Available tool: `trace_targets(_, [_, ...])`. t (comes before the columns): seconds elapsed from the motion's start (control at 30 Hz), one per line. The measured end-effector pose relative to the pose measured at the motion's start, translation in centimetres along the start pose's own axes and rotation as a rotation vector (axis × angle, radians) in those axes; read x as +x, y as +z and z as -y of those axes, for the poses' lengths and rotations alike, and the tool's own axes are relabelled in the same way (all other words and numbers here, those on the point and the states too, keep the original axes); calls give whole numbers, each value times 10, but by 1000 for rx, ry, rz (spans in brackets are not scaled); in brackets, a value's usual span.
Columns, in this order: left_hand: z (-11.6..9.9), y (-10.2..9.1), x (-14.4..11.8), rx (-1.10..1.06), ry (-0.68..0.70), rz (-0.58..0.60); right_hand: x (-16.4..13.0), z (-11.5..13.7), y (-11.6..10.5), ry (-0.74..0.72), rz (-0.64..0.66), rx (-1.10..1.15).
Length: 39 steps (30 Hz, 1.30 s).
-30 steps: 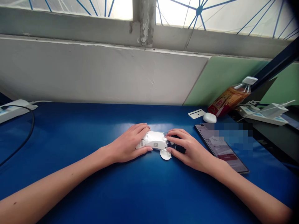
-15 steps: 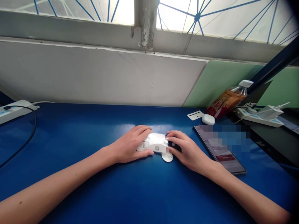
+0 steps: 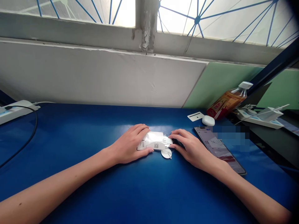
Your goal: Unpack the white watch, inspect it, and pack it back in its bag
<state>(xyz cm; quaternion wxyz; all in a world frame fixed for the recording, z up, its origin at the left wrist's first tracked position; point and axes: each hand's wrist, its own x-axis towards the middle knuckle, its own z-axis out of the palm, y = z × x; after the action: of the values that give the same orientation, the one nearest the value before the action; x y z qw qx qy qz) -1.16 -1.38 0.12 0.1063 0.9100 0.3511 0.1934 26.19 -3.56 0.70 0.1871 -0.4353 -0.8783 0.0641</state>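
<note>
A small flat white box (image 3: pixel 153 140) with a barcode and a QR code lies on the blue tabletop. My left hand (image 3: pixel 132 144) grips its left end, thumb along the near edge and fingers over the far edge. At the box's right end is a white rounded piece (image 3: pixel 167 141) with clear plastic about it. My right hand (image 3: pixel 187 144) pinches that piece's right edge between thumb and fingertips. A round white disc (image 3: pixel 166 153) with a small tab rests just below the box's right end, close to my right thumb. What the white piece is, I cannot tell.
On the right lie a phone (image 3: pixel 220 151), a white earbud case (image 3: pixel 208 120) and a white card (image 3: pixel 195 116). Behind them a drink bottle (image 3: pixel 227 102) leans near a power strip (image 3: pixel 260 118). Another power strip (image 3: pixel 17 111) with a black cable (image 3: pixel 32 132) sits at left.
My right hand has shifted slightly right, its fingers drawn back from the box end. More of the white rounded piece shows between box and fingertips. My left hand stays on the box.
</note>
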Motion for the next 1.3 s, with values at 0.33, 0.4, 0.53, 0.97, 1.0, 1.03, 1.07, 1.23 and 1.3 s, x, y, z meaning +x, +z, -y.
trace_targets(0.33, [2,1,0,-21,-6,-2,0,-8,-10,30,35,17])
trace_targets(0.4, [2,1,-1,-30,-6,11,-1,-6,-10,41,51,50])
trace_targets(0.53, [2,0,-1,-32,18,32,-2,-1,-3,25,74,89])
trace_targets(0.97, [0,0,0,35,1,28,0,-7,-16,15,157,-6])
trace_targets(1.0, [0,0,0,36,-2,29,0,-8,-16,22,168,0])
trace_targets(1.03, [0,0,0,35,-6,28,0,-9,-16,27,171,6])
trace_targets(1.07, [0,0,0,31,-7,27,0,-9,-14,28,169,9])
trace_targets(1.23, [2,0,1,-17,8,19,1,-4,0,14,103,-5])
trace_targets(1.3, [2,0,1,-23,6,18,1,-2,2,12,81,-7])
